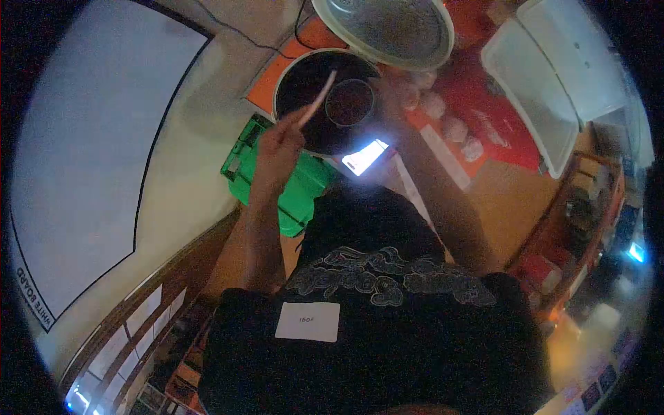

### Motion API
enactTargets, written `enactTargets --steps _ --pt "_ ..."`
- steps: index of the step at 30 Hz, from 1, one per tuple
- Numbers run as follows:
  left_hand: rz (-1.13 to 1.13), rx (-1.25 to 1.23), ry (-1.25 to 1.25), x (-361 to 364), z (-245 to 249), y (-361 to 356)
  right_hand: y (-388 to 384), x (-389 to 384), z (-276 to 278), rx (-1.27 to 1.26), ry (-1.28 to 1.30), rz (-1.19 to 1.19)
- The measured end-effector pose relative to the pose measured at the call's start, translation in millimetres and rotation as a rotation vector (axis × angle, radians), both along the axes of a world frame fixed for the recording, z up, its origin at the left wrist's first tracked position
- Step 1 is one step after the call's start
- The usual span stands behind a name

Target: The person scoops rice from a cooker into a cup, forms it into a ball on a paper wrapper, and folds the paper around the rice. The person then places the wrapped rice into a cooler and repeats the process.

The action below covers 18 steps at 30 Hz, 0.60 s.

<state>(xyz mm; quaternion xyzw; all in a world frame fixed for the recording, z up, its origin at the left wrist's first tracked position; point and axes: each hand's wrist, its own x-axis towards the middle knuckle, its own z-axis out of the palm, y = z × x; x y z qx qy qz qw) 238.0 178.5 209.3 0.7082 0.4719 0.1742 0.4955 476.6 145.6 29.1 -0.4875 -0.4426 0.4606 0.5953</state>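
My left hand (279, 146) is closed around the lower end of a thin, pale pinkish stick (319, 101), which slants up over a round, dark-lined pot (277, 91). A round, reddish-brown patch with a thin pale outline (351, 102) shows inside the pot. My right hand (393, 104) is at the pot's right side, in deep shadow, so its fingers cannot be made out. Just in front of the pot, a lit phone (364, 158) glows near my right wrist. A large oval lid (391, 31) stands open behind the pot.
A green plastic case (304, 194) lies left of my lap. Several whitish round lumps (454, 129) line a red sheet (508, 124) on the right, beside a white plastic tub (526, 86). A dark cable (242, 33) runs behind. A whiteboard (97, 138) stands left.
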Motion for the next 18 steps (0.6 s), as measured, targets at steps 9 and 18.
enactTargets --steps 9,18 --pt "-0.121 0.361 -0.107 -4 -13 2 -6 -28 71 0.212 0.136 -0.038" --pt "-0.199 0.266 -0.017 -4 -8 11 26 -13 11 -0.064 0.152 0.016"
